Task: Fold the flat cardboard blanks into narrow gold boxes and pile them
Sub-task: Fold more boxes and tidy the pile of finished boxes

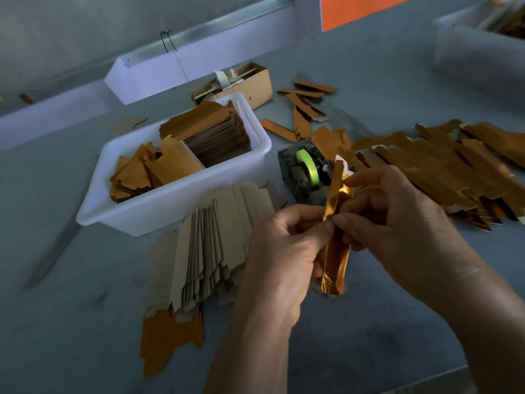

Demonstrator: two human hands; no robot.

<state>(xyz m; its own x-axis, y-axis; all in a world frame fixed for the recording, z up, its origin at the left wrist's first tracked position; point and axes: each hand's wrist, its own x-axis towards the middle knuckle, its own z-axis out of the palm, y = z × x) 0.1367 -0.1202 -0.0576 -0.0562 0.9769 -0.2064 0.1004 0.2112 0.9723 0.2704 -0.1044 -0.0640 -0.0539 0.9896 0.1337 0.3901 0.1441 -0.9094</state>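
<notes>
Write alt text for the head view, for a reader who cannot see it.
Both hands, left and right, pinch a narrow gold box mid-fold above a grey table. A fanned stack of flat blanks lies to the left before a white tub of more blanks; a tape dispenser and pile of folded boxes sit behind.

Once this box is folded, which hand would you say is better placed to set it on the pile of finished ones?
Probably the right hand. It already pinches the gold box, and the pile of folded boxes lies on its side of the table. The left hand would have to cross over.
</notes>
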